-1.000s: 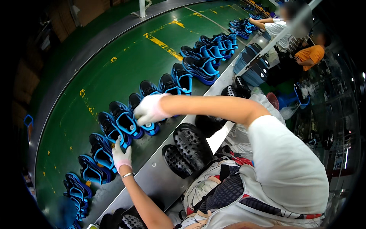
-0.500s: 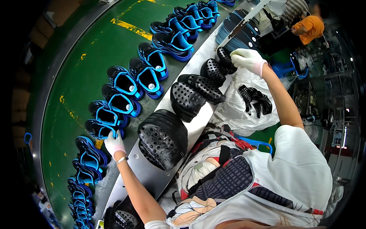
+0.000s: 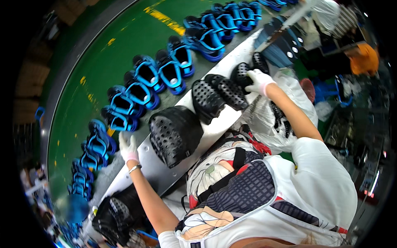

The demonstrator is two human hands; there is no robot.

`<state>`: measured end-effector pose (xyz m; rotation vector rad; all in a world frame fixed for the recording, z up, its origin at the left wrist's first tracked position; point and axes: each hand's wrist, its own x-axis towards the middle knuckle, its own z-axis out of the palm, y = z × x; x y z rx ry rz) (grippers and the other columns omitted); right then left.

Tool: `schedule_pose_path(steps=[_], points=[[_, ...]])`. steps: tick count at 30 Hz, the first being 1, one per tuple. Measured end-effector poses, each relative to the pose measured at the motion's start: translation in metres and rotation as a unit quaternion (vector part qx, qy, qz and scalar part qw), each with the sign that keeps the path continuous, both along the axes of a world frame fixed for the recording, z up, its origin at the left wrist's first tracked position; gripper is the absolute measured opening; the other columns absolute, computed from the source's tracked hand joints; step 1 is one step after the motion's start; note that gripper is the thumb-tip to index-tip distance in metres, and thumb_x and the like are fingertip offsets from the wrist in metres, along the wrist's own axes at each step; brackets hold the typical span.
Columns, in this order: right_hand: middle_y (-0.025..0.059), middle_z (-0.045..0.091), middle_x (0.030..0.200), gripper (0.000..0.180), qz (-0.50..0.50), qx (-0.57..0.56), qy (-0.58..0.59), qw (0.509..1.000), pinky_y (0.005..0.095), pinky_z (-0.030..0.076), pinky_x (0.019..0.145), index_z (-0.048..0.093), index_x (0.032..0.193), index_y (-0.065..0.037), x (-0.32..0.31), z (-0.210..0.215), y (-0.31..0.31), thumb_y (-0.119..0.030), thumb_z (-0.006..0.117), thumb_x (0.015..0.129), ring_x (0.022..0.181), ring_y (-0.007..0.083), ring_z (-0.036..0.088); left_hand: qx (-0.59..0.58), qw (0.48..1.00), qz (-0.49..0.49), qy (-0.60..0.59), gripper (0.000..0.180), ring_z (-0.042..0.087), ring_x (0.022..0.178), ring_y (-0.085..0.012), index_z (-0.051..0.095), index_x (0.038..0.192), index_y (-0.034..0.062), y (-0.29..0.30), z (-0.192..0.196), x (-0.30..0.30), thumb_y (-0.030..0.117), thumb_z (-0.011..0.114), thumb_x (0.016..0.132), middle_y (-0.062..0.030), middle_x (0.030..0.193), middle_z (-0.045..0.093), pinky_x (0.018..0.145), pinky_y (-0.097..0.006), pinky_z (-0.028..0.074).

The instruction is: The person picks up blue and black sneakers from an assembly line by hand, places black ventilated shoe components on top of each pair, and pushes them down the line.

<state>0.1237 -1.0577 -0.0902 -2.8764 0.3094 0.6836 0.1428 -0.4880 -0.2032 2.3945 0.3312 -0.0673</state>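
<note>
Right grip at the small perforated insert, left hand just beside a sneaker heel

The gloved right hand (image 3: 259,82) is the nearer one to a small perforated black shoe insert (image 3: 239,74), which sits on the far part of the metal desk (image 3: 152,174). The insert lies directly to the left of this grip, at the fingertips. Thumb and fingers are parted and bent toward it; whether they are grasping it or only resting against it, I cannot tell. Its long axis runs steeply down the view, leaning slightly rightward at the lower end; which end is its toe is unclear. Another insert (image 3: 259,62) stands just beyond it, while a longer one (image 3: 226,91) lies nearer the wearer, slanting from upper left to lower right.

The gloved left hand (image 3: 128,149) is released, fingers extended with nothing held. Up and slightly left of it, on the green conveyor belt (image 3: 93,64), is the nearest black-and-blue sneaker (image 3: 117,120). Its toe points to the upper left, away from the wearer, and its heel to the lower right, toward the desk, so the long axis crosses the belt. The fingertips are just beside that heel; contact cannot be made out.
</note>
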Motion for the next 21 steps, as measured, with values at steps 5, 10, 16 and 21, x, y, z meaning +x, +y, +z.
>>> schedule_pose_path(steps=[5, 10, 16, 21], points=[[0.0216, 0.052, 0.114, 0.059, 0.073, 0.038, -0.048, 0.995, 0.0377, 0.044, 0.095, 0.058, 0.109, -0.001, 0.002, 0.001, -0.001, -0.035, 0.076, 0.065, 0.109, 0.0363, 0.053, -0.045, 0.999, 0.009, 0.011, 0.056, 0.055, 0.070, -0.0091, 0.045, 0.138, 0.0071, 0.024, -0.013, -0.033, 0.025, 0.065, 0.088, -0.0085, 0.114, 0.062, 0.057, -0.024, 0.047], [0.0201, 0.056, 0.103, 0.053, 0.051, 0.076, -0.070, 0.993, 0.0364, 0.048, 0.084, 0.057, 0.103, 0.001, 0.005, 0.033, -0.018, -0.032, 0.076, 0.066, 0.091, 0.0333, 0.059, -0.112, 0.989, 0.091, 0.021, 0.048, 0.064, 0.090, -0.0198, 0.053, 0.129, 0.0027, -0.014, 0.059, -0.052, 0.027, 0.063, 0.088, -0.0164, 0.112, 0.063, 0.077, -0.032, 0.051], [0.0087, 0.058, 0.092, 0.052, 0.043, 0.260, -0.176, 0.948, 0.0307, 0.050, 0.071, 0.054, 0.111, 0.001, 0.033, 0.123, 0.050, -0.020, 0.075, 0.069, 0.076, 0.0153, 0.059, -0.355, 0.923, 0.135, -0.063, 0.046, 0.064, 0.092, -0.0178, 0.049, 0.131, -0.0029, -0.057, 0.123, -0.044, 0.024, 0.056, 0.095, -0.0148, 0.115, 0.061, 0.076, -0.028, 0.054], [0.0128, 0.055, 0.106, 0.050, 0.398, 0.384, -0.173, 0.815, 0.0354, 0.052, 0.082, 0.054, 0.109, -0.003, 0.054, 0.157, 0.216, -0.023, 0.074, 0.068, 0.098, 0.0275, 0.058, -0.651, 0.755, 0.071, -0.014, 0.066, 0.058, 0.110, -0.0265, 0.041, 0.135, -0.0050, -0.109, 0.173, -0.026, 0.048, 0.048, 0.096, -0.0197, 0.125, 0.054, 0.087, -0.039, 0.052]])
